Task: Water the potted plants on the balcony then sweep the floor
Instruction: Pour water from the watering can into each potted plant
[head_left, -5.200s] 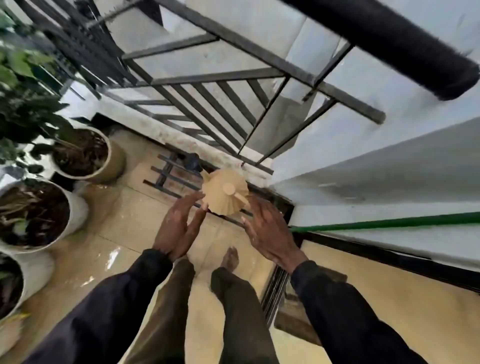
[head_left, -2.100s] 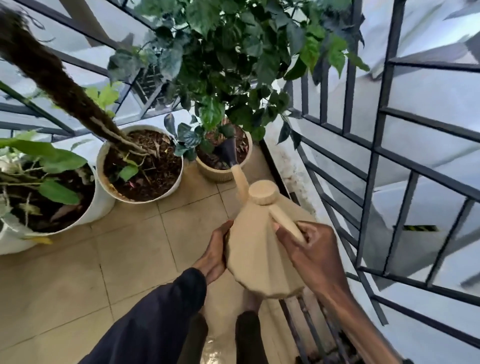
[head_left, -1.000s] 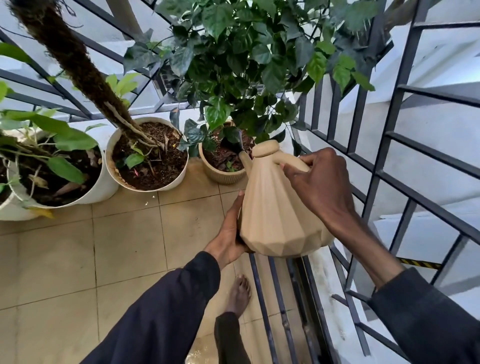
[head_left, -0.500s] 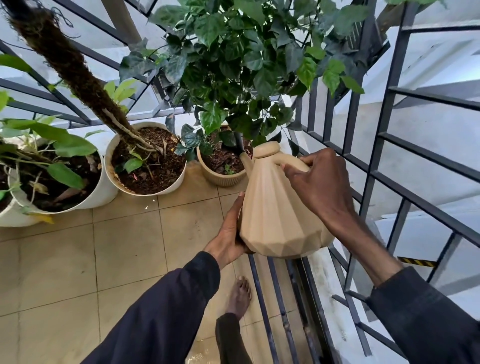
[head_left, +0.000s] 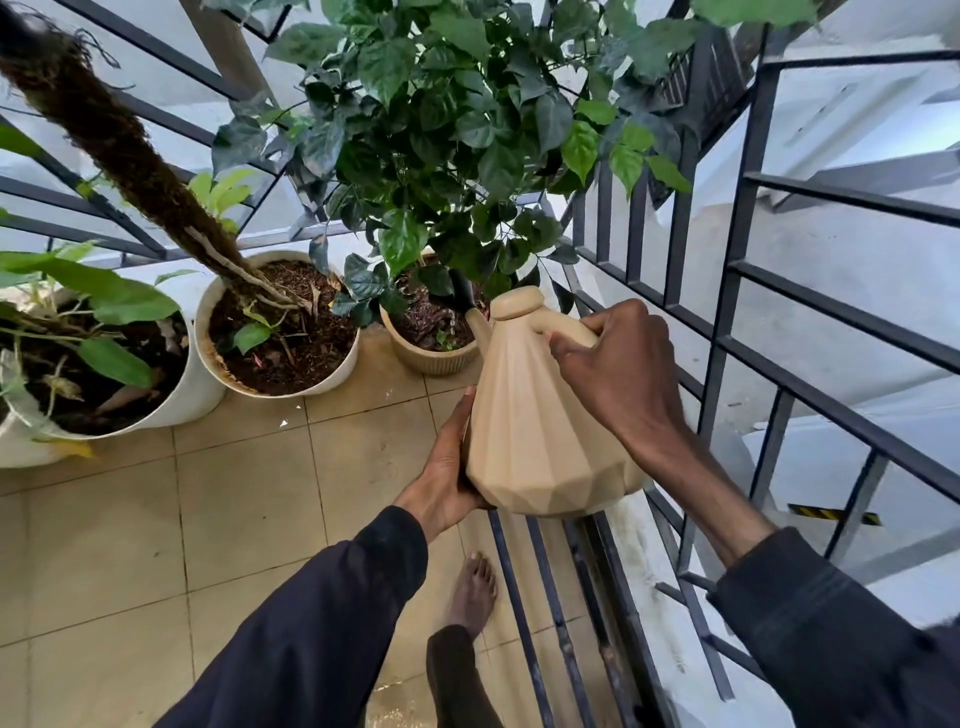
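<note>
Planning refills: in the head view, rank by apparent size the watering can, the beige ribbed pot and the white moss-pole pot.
1. watering can, though nearest the camera, so unsure
2. white moss-pole pot
3. beige ribbed pot

Both arms reach forward. The right grip (head_left: 618, 374) curls round the handle of the watering can (head_left: 535, 431); the left grip (head_left: 445, 467) presses flat, fingers straight, against its lower side.
</note>
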